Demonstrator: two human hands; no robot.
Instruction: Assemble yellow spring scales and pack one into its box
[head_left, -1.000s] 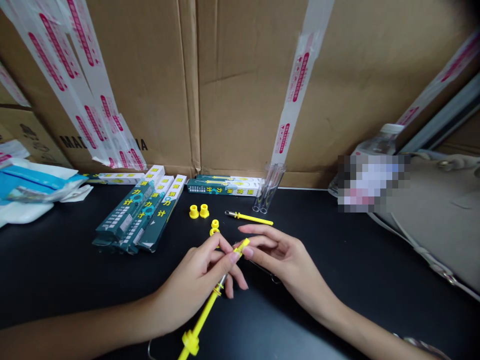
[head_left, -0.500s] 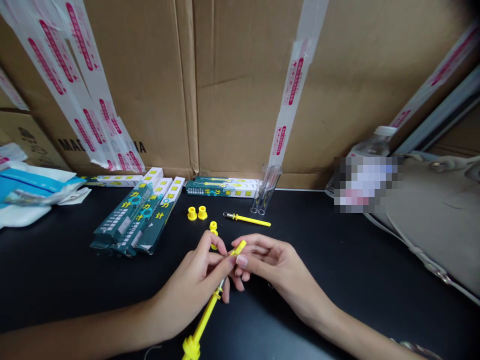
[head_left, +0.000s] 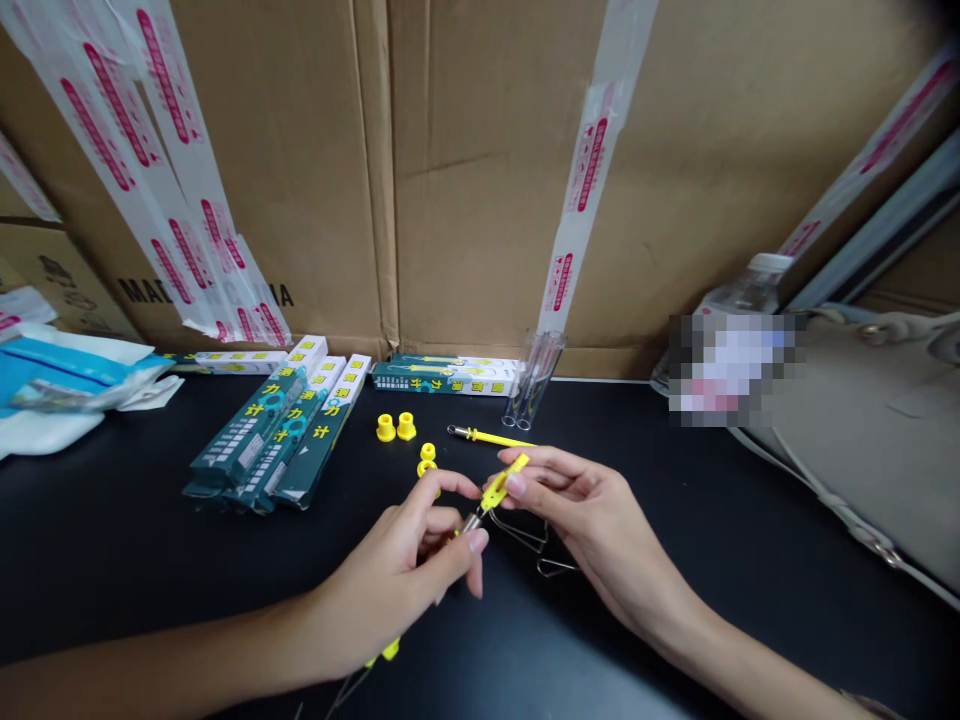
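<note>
My left hand (head_left: pixel 397 560) is closed around a spring-scale rod, its metal spring end (head_left: pixel 471 522) showing between thumb and fingers. The yellow lower end (head_left: pixel 391 650) of the rod sticks out below my wrist. My right hand (head_left: pixel 600 510) pinches a small flat yellow plastic piece (head_left: pixel 495 490), which meets the tip of the spring; whether they are hooked together I cannot tell. Bent wire hooks (head_left: pixel 525 532) lie under my right fingers. Beyond my hands rests another yellow rod with a spring (head_left: pixel 495 438). Yellow collars (head_left: pixel 385 428) and smaller yellow nuts (head_left: pixel 427 452) are on the black table.
Clear plastic tubes (head_left: pixel 529 385) stand upright at the back. Green and white spring-scale boxes (head_left: pixel 292 430) lie at left, another box (head_left: pixel 446 376) behind. A blue and white packet (head_left: pixel 67 375) is far left. At right are a bottle (head_left: pixel 757 285) and grey bag (head_left: pixel 862 440).
Both hands have shifted, the right one up and rightward with the yellow piece. The spring end now shows above my left thumb, and the rod has swung mostly behind my left hand. Wire hooks have come into view.
</note>
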